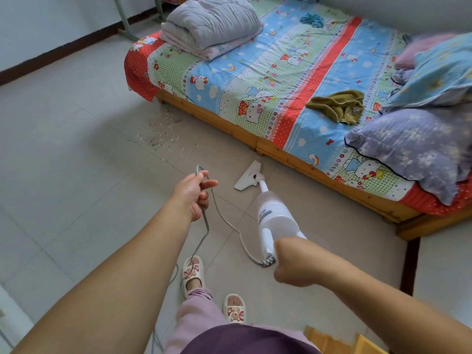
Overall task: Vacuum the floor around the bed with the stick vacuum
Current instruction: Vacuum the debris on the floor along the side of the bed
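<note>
Right hand (293, 264): we see it at the end of an outstretched arm, back of the wrist toward us, fingers wrapped round the handle of the stick vacuum (274, 221). The grip is full and tight.

Stick vacuum: white, leaning away from us toward the bed (281, 83). Its flat floor head (247, 177) rests on the tiled floor (76, 123), just beside the bed's wooden side rail (224, 123) near the middle of its long edge.

Left hand (192, 194): arm stretched forward, palm turned inward, fingers curled round a loop of the grey cord (229, 223). The cord runs from this hand in a slack curve to the vacuum's handle end; another length hangs down toward the floor.

Debris (158, 131): a scatter of pale crumbs on the floor by the bed's foot corner, well apart from the floor head.

On the bed: folded quilt (212, 24) at the foot end, olive cloth (337, 106) and pillow (413, 146) toward the head end.

Slippers (192, 273): we note two, on the feet, below the hands.
</note>
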